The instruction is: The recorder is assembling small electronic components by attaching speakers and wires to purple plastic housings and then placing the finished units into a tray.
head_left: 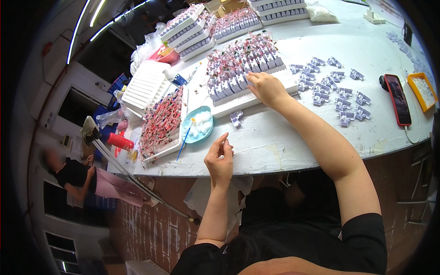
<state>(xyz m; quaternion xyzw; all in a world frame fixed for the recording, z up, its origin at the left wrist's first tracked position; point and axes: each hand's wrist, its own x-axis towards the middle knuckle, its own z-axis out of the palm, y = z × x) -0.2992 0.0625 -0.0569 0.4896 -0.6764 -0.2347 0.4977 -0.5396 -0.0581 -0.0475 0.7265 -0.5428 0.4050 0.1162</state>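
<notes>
My right hand (267,88) reaches over the front edge of a white foam tray (224,108). Its bent fingers close on a small grey-white plastic housing at the end of a row. Several such housings (228,87) stand in rows in this tray, with thin red wires and small parts sticking up from them. Near the table's front edge my left hand (220,160) is raised, fingers curled and thumb against them; anything inside is hidden. One loose plastic housing (236,118) lies between my hands. To its left sits a light-blue dish (208,133) of white cotton-like balls, with a thin blue stick (184,144) across its rim.
Several loose housings (343,104) lie right of the tray. Farther right are a red-edged phone (398,100) with a cable and a yellow bin (422,93). A tray of red-wired parts (161,123) stands left; stacked trays (192,32) stand behind. A person (80,178) stands beyond the table.
</notes>
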